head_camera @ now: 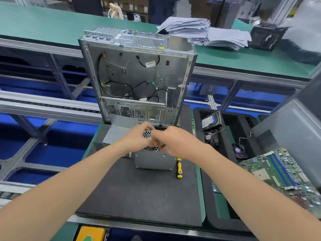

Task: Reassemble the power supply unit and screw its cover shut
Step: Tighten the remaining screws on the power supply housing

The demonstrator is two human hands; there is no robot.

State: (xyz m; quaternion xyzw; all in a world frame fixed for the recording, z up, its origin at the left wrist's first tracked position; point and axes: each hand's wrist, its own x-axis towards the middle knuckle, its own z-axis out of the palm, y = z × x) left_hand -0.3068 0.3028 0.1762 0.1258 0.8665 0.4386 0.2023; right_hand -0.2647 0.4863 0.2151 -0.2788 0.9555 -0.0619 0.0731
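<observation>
At about ten o'clock from the middle of the black foam mat (139,197) on the green table (202,197), a bent grey sheet-metal cover (119,131) stood loose. Just to its right, the left hand (139,138) had its fingers curled over the honeycomb-grilled top of the grey boxy metal power supply unit (152,162), which stood upright on the mat near twelve o'clock, in front of the open silver computer case (139,75). The right hand (173,145) met the same top from three o'clock, fingers bent; whether they pinched anything could not be told. A yellow-and-black screwdriver (179,168) lay just beside the unit at four o'clock. Further right, a black tray (243,119) held a hard drive (211,121), and a green motherboard (281,171) lay beyond it.
</observation>
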